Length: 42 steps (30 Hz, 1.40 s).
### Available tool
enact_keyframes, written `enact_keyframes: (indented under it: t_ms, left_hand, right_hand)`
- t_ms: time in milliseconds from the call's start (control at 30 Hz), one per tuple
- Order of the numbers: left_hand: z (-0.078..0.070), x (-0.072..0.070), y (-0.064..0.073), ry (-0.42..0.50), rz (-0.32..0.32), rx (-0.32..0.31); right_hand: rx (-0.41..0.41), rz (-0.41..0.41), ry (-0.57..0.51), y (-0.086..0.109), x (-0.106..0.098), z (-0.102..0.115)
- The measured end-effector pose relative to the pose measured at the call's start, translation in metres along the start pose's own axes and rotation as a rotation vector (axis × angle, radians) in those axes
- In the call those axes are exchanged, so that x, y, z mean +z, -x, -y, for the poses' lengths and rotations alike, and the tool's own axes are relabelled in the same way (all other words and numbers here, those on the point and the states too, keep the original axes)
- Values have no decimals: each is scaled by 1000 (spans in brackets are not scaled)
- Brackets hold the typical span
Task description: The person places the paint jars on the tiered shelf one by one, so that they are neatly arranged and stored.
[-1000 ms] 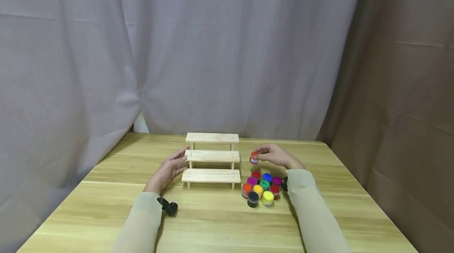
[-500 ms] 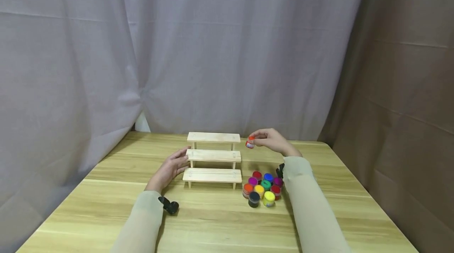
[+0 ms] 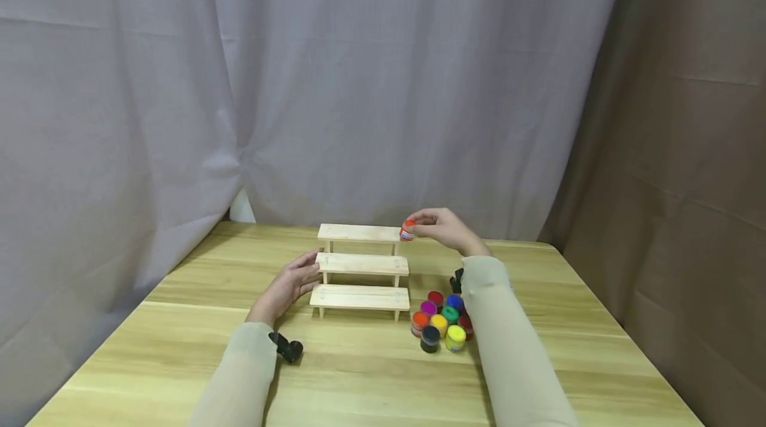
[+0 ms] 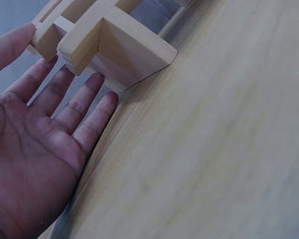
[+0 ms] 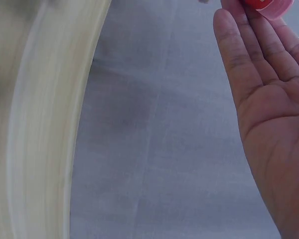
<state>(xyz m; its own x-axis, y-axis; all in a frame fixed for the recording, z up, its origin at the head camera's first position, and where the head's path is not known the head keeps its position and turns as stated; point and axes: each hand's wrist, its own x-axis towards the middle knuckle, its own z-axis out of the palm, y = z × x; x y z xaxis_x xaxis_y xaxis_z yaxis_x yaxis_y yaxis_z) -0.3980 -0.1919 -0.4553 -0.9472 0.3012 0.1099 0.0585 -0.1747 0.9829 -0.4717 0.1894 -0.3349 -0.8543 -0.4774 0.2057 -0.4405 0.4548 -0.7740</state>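
as hands [image 3: 445, 228] flank wooden shelves [image 3: 362, 264], red jar [image 3: 406, 233] pinched, coloured jars [image 3: 451, 314] clustered

Orange-red jar [image 3: 407, 230]: label [image 3: 405, 236] too small to read; cut off by top edge, right wrist view. Dark red jar [image 3: 466, 326]: partly hidden behind right sleeve [image 3: 511, 340]. Three-tier wooden stand [image 3: 359, 296]: cut off by top edge, left wrist view.

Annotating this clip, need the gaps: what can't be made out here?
- Head view: print on the held jar, too small to read.
- Head view: part of the dark red jar, and anything behind the right sleeve that covers it.
- Head view: whether the held jar touches the top shelf; one angle, they overlap.
- Right wrist view: rest of the held jar, cut off by the top edge.
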Motion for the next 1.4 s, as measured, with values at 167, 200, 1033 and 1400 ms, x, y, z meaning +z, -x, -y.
enact_keyframes:
  t_ms: [167,200,1033,1400]
  left_hand:
    - [1,1,1,-1,-7,6]
    - [1,2,0,0,-6,11]
    - [-2,4,-1,-3,-6,13]
    - [-2,9,-2,14,4,25]
  right_hand:
    - [-15,-9,7,-7,11,3]
    - [-20,-12,8,-9,13,4]
    - [-58,-25,24,-52,59,27]
    - [-80,-102,-22,-68,87,34]
